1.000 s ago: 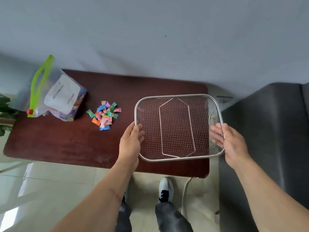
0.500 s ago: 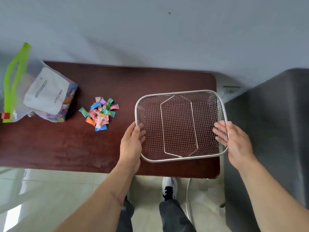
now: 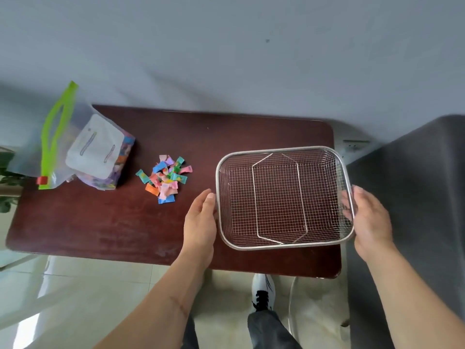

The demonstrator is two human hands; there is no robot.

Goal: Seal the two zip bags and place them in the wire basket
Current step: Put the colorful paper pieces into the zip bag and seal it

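Note:
The wire basket (image 3: 285, 151) sits empty on the right end of the dark wooden table (image 3: 100, 222), its right side overhanging the table's edge. My left hand (image 3: 200, 220) presses against the basket's left wall, thumb by the rim. My right hand (image 3: 370, 220) grips the right rim, with fingers showing through the mesh. A clear zip bag (image 3: 98, 147) with a green zip strip, a red slider and a white label stands at the table's far left, holding coloured candies. I cannot make out a second bag apart from it.
A small pile of coloured wrapped candies (image 3: 166, 182) lies between the bag and the basket. A grey sofa (image 3: 415, 197) stands close on the right. Plant leaves (image 3: 7, 172) show at the left edge. A wall runs behind the table.
The camera view has shifted. My left fingers have slid off the basket's rim to its outer side. The basket, the bag and the candies keep their places on the table.

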